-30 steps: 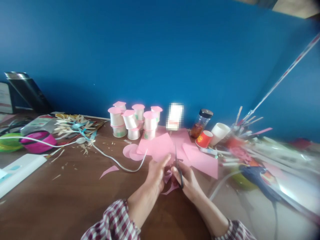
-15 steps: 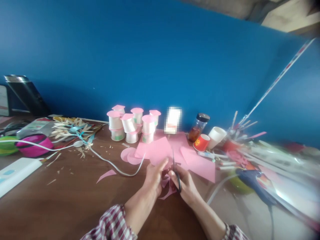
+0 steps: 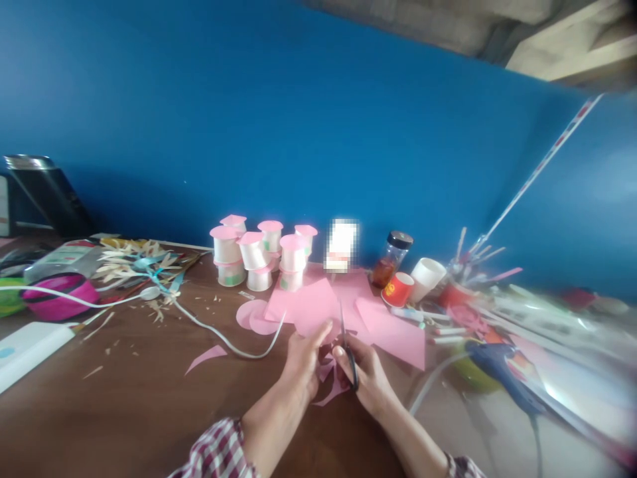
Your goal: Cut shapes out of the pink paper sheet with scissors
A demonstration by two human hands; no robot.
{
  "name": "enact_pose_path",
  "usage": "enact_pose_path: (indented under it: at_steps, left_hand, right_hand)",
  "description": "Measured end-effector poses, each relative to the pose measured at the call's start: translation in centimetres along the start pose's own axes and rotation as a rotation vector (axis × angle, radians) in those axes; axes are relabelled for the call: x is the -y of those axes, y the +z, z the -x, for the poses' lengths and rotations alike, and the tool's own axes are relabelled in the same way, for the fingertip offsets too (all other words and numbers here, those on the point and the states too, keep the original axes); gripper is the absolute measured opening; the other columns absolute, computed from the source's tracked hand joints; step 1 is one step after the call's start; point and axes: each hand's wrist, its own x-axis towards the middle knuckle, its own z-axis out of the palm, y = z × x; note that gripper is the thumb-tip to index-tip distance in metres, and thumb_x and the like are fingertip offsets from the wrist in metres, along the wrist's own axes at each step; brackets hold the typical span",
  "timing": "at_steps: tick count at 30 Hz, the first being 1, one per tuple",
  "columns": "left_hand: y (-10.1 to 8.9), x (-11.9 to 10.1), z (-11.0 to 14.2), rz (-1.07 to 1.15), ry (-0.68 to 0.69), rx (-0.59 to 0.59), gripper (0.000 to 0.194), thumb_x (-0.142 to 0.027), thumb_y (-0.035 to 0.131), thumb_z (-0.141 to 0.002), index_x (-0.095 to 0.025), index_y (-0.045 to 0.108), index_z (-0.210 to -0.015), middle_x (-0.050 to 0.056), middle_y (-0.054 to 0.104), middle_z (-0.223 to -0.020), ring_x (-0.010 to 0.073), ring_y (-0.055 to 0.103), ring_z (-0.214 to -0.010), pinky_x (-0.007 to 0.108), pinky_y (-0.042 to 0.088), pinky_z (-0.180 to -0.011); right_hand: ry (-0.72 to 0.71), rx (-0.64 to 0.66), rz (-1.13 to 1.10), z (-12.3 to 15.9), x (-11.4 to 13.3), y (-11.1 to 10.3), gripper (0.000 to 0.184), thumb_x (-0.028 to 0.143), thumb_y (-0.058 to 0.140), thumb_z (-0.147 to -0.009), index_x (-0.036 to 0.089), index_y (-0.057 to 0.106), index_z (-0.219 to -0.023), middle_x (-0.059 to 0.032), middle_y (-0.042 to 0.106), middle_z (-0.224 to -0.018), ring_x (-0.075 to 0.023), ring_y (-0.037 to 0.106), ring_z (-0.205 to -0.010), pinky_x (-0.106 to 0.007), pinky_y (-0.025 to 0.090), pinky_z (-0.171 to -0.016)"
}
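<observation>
My left hand is closed, thumb on top, on a piece of pink paper, most of it hidden or merging with the pink sheets behind. My right hand grips scissors with black handles, their blades pointing up and away beside the left thumb. Curved pink offcuts hang or lie below and between the hands. Beyond them, pink sheets are spread on the table. Two round pink discs overlap to the left.
Stacked white paper cups with pink tops stand by the blue wall. A lidded jar, a red cup and a white cup are to the right. A glue gun lies right; a white cable crosses the left.
The view has shifted slightly, so the table things sit a little lower and further left. Both hands keep nearly the same pose, with paper and scissors still held.
</observation>
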Motion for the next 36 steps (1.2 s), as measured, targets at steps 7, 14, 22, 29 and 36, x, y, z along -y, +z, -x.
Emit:
enact_pose_path:
  at_steps: [7,14,22,29,36]
  left_hand:
    - [0.21,-0.36,0.25,0.021,-0.002,0.007,0.036,-0.030,0.079,-0.059,-0.006,0.065,-0.082,0.010,0.064,-0.062,0.0204,0.060,-0.052,0.029,0.046,-0.043]
    - [0.06,-0.23,0.23,0.024,0.025,0.016,0.034,-0.029,0.078,-0.060,-0.005,0.066,-0.082,0.011,0.065,-0.066,0.0204,0.061,-0.055,0.030,0.048,-0.047]
    - [-0.06,-0.10,0.00,0.031,0.044,0.030,0.032,-0.028,0.077,-0.062,-0.007,0.066,-0.083,0.010,0.066,-0.066,0.0194,0.061,-0.055,0.029,0.048,-0.048]
    - [0.43,-0.59,0.62,0.000,0.071,0.024,0.032,-0.030,0.081,-0.056,-0.009,0.064,-0.071,0.008,0.063,-0.059,0.0169,0.058,-0.049,0.027,0.044,-0.044]
    - [0.46,-0.83,0.55,-0.036,0.063,0.005,0.035,-0.030,0.083,-0.052,-0.008,0.064,-0.072,0.010,0.064,-0.059,0.0201,0.060,-0.051,0.029,0.046,-0.045]
  right_hand:
    - [0.004,-0.004,0.003,0.06,0.08,-0.08,0.033,0.045,0.066,-0.077,0.016,0.051,-0.072,0.0056,0.045,-0.048,-0.0079,0.040,-0.042,-0.019,0.032,-0.041]
    - [-0.019,-0.003,0.051,0.13,0.45,-0.12,0.035,0.048,0.062,-0.080,0.014,0.057,-0.076,0.0057,0.042,-0.049,-0.0075,0.038,-0.042,-0.019,0.031,-0.041]
    - [-0.014,-0.016,0.064,0.03,0.04,-0.29,0.033,0.045,0.066,-0.077,0.013,0.059,-0.076,0.0044,0.045,-0.050,-0.0081,0.040,-0.043,-0.020,0.031,-0.041]
    - [-0.008,-0.025,0.082,0.09,0.09,-0.23,0.033,0.046,0.066,-0.077,0.013,0.059,-0.076,0.0048,0.046,-0.047,-0.0082,0.041,-0.040,-0.020,0.032,-0.040]
    - [-0.004,0.004,0.067,0.15,0.06,-0.42,0.031,0.045,0.064,-0.079,0.015,0.058,-0.074,0.0044,0.047,-0.047,-0.0087,0.043,-0.042,-0.020,0.034,-0.042]
